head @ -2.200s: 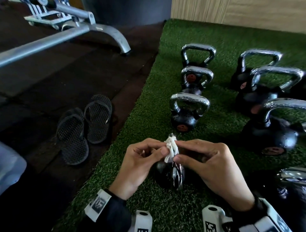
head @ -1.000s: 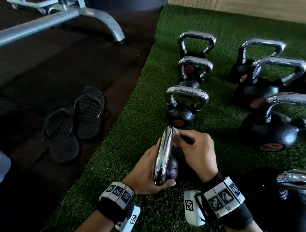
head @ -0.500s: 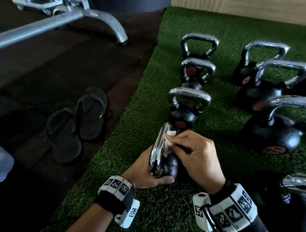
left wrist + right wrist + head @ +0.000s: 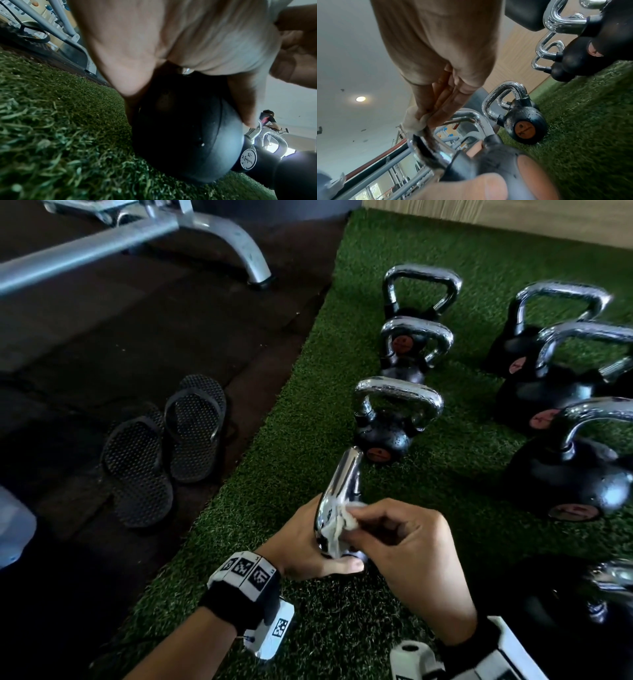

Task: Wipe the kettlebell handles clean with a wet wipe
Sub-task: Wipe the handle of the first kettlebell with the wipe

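— Black rubber flooring (image 4: 144,313) on the far left, yes? What sits on it?

— One pair of black sandals (image 4: 161,446), side by side, and behind them the grey steel leg of a gym bench (image 4: 236,244). Green turf (image 4: 298,440) begins just right of the sandals.

— And the hands?

— Low in the head view, over the turf. Left hand (image 4: 301,546) wraps the nearest kettlebell (image 4: 187,135) from the left side, thumb under the base of its chrome handle (image 4: 342,481); the left wrist camera shows the palm and fingers lying around the black ball, which rests on the turf.

— So the left fingers are grasping the kettlebell?

— Curled round it, yes. Just to its right, the right hand (image 4: 404,542) pinches a crumpled white wet wipe (image 4: 337,525) between thumb and fingertips and presses it against the lower part of that handle. In the right wrist view the wipe (image 4: 412,121) bunches at the fingertips, touching the chrome.

— Beyond them?

— Three small kettlebells stand upright in a line on the turf; the closest one (image 4: 390,422) is near the tip of the held handle. Further right, larger kettlebells (image 4: 565,460) stand in another row, with a wooden wall (image 4: 513,217) behind.
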Tool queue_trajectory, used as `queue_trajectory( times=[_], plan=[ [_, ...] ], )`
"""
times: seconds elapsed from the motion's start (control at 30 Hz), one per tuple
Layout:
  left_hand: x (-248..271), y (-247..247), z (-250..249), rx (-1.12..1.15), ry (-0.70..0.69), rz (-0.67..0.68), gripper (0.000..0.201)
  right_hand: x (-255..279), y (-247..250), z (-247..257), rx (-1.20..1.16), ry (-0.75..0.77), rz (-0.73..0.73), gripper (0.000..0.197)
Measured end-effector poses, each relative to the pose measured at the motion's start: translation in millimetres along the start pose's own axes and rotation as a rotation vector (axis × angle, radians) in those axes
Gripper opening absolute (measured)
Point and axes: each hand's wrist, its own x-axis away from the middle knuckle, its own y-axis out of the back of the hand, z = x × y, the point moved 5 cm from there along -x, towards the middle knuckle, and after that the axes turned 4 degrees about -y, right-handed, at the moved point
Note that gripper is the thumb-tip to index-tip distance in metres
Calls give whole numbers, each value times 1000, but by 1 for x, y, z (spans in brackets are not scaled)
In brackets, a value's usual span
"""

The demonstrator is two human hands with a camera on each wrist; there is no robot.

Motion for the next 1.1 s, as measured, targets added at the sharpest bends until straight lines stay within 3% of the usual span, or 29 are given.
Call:
queue_trajectory(
  times=[0.07,0.13,0.23,0.33,0.5,0.67,0.77,0.87,1.0,1.1],
  plan=[
    [3,5,-2,-1,34,-53,30,7,-6,-2,-36,-49,47,20],
    [3,8,-13,-34,-13,-32,24,10,-6,-3,-69,-69,50,18],
    [2,8,-19,-88,-33,-8,28,14,-4,-4,-57,-66,7,22],
    [1,10,-24,-44,-21,-18,30,20,-7,-8,115,-26,-6,16],
    [3,11,-34,28,-57,7,60,15,-6,-13,230,-5,137,18],
    [5,7,-36,-48,-97,51,95,3,-6,-20,315,-135,376,11],
    [9,3,-31,-85,-108,54,110,9,-11,-15,237,-157,481,12],
    [12,3,-26,-70,-123,55,110,6,-14,-13,155,-170,569,20],
    [11,3,-25,-14,-117,47,109,-3,-18,-15,250,-144,576,29],
    [12,1,-23,-7,-127,48,106,-3,-21,-18,96,-198,644,27]
  ],
)
